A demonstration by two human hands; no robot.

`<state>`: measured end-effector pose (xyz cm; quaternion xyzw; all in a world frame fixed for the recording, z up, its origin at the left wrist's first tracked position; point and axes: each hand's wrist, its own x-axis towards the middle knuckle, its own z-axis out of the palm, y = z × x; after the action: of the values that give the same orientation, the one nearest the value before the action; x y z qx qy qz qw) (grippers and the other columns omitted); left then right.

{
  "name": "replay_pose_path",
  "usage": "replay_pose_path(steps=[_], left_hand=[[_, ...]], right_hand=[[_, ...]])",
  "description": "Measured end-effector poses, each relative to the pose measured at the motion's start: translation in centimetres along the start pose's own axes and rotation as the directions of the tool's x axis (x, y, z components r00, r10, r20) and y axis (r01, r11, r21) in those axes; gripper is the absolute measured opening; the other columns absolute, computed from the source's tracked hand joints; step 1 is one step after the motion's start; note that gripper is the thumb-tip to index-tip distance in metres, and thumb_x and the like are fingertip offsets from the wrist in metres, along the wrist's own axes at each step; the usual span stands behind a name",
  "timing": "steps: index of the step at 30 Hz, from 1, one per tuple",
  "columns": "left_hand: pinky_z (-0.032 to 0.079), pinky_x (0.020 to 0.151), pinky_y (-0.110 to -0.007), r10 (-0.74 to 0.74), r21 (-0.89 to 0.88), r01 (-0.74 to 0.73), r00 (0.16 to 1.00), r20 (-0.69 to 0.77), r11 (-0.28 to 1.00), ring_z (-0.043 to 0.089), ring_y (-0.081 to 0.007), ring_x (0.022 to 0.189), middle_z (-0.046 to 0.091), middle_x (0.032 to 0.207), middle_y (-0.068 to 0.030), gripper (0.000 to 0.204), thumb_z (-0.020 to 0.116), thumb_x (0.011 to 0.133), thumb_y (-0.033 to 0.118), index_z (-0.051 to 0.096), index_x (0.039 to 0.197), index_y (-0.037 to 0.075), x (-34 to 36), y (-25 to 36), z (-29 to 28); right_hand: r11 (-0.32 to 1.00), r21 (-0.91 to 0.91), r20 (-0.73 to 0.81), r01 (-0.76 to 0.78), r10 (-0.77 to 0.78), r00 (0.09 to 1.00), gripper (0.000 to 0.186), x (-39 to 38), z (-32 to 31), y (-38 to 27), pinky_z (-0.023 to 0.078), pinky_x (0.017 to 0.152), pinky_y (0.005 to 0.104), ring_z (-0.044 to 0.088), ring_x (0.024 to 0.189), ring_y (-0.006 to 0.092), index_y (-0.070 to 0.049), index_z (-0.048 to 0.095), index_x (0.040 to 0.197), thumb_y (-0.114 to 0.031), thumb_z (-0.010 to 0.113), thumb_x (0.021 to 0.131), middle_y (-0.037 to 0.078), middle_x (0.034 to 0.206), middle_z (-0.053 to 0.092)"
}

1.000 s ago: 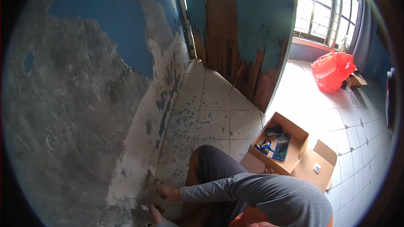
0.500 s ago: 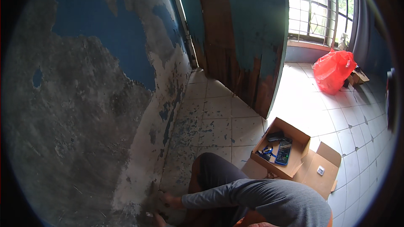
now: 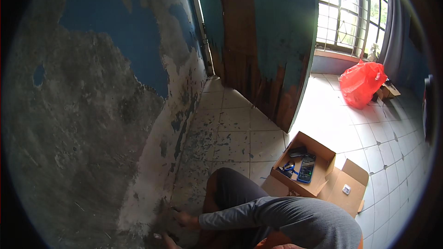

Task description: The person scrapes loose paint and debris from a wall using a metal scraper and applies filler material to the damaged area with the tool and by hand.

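Note:
My right hand (image 3: 186, 220), below a grey sleeve, is low beside the foot of the peeling wall (image 3: 138, 203). Its fingers look closed, with a small dark tip showing near them; what they hold is too small and dim to name. Nearer the lower edge is a bit of skin that seems to be my left hand (image 3: 171, 241), mostly cut off by the frame. A small whitish thing (image 3: 158, 236) shows at its tip, against the wall. My bent leg (image 3: 235, 189) in grey cloth rises beside the right forearm.
Paint flakes (image 3: 230, 145) litter the tiled floor by the wall. A worn teal door (image 3: 281, 27) stands ajar ahead. To my right lies an open cardboard box (image 3: 318, 145) with a phone (image 3: 306, 168) and cables inside. Farther off sits a red plastic bag (image 3: 362, 85) below the barred window.
The whole view has shifted slightly, with the box and bag a little farther left. Both hands stay low by the wall, with only small movement.

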<state>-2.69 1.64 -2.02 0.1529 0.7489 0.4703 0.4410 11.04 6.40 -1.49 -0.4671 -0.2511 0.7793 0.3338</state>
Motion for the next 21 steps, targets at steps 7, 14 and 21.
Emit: replay_pose_path(steps=[7,14,21], left_hand=[[0.047,0.074,-0.04,-0.011,-0.013,0.011,1.0,0.008,1.0,0.056,-0.0259,0.092,0.054,0.107,-0.0107,0.051,0.066,0.083,0.041,0.048,0.116,0.006,0.1,0.0,0.1],[0.047,0.075,-0.04,-0.031,-0.017,0.031,0.999,0.024,0.999,0.055,-0.0268,0.094,0.053,0.11,-0.0108,0.054,0.066,0.082,0.042,0.046,0.118,0.007,-0.1,-0.5,0.5],[0.047,0.076,-0.041,-0.04,-0.018,0.041,0.997,0.063,0.999,0.055,-0.0276,0.096,0.052,0.113,-0.011,0.057,0.067,0.082,0.042,0.044,0.121,0.008,-0.3,-1.3,1.1]], right_hand=[[0.99,0.111,-0.137,0.09,-0.074,0.988,0.043,-0.3,3.0,-0.2,0.041,0.054,0.0289,0.047,0.061,0.0131,0.0,0.059,0.107,-0.039,0.05,0.09,0.004,0.074,0.051],[0.994,0.053,-0.062,0.099,-0.095,0.994,0.039,2.2,2.3,0.3,0.044,0.059,0.03,0.049,0.073,0.0136,-0.008,0.054,0.118,-0.036,0.051,0.091,0.004,0.086,0.053],[0.924,-0.175,0.082,0.34,-0.33,0.94,0.041,5.2,0.1,1.9,0.048,0.065,0.0313,0.052,0.087,0.0141,-0.018,0.048,0.13,-0.033,0.052,0.092,0.003,0.099,0.055]])
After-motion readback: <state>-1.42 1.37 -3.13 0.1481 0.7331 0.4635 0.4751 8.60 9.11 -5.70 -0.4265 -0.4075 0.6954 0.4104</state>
